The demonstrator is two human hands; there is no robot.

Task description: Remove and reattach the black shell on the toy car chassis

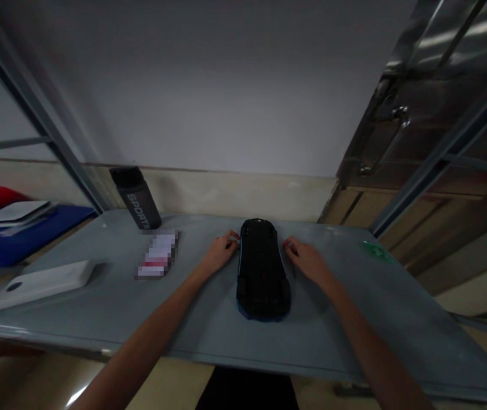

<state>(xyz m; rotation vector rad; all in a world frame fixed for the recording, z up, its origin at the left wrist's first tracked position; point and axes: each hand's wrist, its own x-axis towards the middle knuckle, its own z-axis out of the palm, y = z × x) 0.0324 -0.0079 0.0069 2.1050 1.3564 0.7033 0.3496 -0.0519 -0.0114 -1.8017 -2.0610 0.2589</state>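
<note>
A black toy car (pixel 262 270) with blue edging lies upside down on the grey table (pixel 209 336), its underside facing up. My left hand (pixel 222 250) rests at the car's upper left side, its fingers curled and the fingertips by the car's edge. On the other side, my right hand (pixel 305 257) is a little apart from the car, fingers bent and close together. A thin dark object, too blurred to name, lies just below the right fingers. What either hand pinches, if anything, is too small to make out.
A dark bottle (pixel 138 199) stands by the wall, behind a blurred-out phone-like object (pixel 158 255). A white device (pixel 44 283) lies at the left and a green item (pixel 377 250) at the right. Metal posts rise at both table ends; a metal door (pixel 418 114) is at the right.
</note>
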